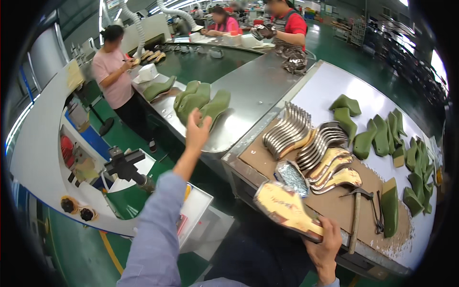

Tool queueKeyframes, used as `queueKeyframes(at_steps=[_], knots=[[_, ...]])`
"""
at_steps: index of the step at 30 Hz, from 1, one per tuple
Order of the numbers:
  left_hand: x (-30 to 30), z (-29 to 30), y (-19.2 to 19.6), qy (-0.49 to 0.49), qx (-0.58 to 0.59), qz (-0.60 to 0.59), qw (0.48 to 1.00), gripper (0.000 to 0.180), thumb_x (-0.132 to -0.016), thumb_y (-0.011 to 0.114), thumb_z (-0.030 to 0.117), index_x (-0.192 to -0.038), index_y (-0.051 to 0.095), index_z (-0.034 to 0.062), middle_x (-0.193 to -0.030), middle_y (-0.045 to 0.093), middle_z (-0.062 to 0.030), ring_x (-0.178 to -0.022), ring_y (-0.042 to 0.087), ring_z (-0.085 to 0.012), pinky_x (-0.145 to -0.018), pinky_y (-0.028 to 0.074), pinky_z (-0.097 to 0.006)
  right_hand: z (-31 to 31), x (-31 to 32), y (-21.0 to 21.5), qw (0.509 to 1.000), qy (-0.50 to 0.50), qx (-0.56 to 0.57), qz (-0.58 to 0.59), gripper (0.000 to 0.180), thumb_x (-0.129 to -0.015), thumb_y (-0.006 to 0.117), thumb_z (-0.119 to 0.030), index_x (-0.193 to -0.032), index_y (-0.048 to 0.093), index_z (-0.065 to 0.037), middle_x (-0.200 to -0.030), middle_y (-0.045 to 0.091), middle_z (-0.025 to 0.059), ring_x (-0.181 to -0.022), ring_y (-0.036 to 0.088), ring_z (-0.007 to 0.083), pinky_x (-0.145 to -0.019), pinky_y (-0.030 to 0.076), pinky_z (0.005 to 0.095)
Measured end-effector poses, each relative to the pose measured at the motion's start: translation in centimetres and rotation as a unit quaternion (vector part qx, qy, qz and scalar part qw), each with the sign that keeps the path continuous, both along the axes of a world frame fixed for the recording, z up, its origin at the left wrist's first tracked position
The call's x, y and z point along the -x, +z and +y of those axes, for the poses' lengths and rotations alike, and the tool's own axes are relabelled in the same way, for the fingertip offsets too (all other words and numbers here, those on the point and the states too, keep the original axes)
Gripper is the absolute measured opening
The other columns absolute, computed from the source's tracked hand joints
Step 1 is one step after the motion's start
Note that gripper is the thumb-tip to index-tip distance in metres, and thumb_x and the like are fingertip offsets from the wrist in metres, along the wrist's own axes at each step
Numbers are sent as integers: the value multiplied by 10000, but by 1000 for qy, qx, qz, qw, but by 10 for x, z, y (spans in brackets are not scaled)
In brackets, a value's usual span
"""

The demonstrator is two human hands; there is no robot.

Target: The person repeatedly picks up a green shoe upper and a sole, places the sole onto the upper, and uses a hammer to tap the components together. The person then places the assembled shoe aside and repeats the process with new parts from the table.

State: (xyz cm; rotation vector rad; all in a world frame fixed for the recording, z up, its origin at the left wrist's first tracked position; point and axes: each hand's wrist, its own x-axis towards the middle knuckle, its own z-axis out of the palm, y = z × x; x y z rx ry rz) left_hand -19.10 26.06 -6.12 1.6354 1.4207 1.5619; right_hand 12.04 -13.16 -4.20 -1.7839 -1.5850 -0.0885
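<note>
Room: a workshop hall with a green floor (pixel 325 43), other workers in the background. Landmark: foil-lined dish (pixel 294 179), one, on brown cardboard (pixel 330 205) over a white surface (pixel 377 98). Left of and beyond the dish: a bare-metal surface (pixel 275 79).

Counted:
- Metal-edged pieces (pixel 289 131), two stacked rows, just beyond the dish.
- Hammer (pixel 355 213), wooden-handled, one, right of the dish.
- Black hand tool (pixel 378 215), one, farther right of the dish.
- Clustered green lasts (pixel 193 103), on the metal surface, beyond and left of the dish: perhaps four; they overlap, so the count is uncertain.
- Separate green last (pixel 160 88), one, farther left of the dish.

Cream-faced sole piece (pixel 282 206), one: held on the dish's near side, printed face up. Long axis slants; broad end points left and away from the person, narrow end right and toward them.

Right hand (pixel 326 244): grip closed about the narrow end. Left hand (pixel 197 136): left of the dish, grip half open, empty, extended toward the cluster.
</note>
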Motion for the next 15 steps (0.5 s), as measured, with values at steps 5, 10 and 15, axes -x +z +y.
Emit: queueKeyframes(at_steps=[5, 10, 15], knots=[[-70, -211, 7, -542, 149, -294, 773, 671, -988, 660, 369, -1492, 394, 16, -1378, 586, -145, -1253, 579, -234, -1072, 451, -366, 26, 43, 10, 935, 21, 19, 354, 703, -677, 888, -84, -1291, 565, 29, -1160, 617, 177, -1061, 624, 303, -949, 489, 404], [-89, -230, 21, -540, 298, -479, 624, 610, -899, 703, 184, -1416, 473, -44, -1341, 605, -160, -1221, 615, -270, -1068, 484, -394, 42, 67, 37, 961, 187, -40, 201, 766, -853, 797, -203, -1467, 397, 22, -1411, 466, 259, -1278, 500, 419, -1090, 394, 473], [-46, -145, 70, -411, 372, -348, 756, 520, -906, 694, 191, -1343, 543, -47, -1221, 673, -176, -1072, 699, -307, -987, 559, -449, 16, -3, 7, 993, 27, -58, 100, 611, -918, 715, -260, -1402, 472, 24, -1343, 515, 278, -1224, 518, 454, -1034, 432, 524]])
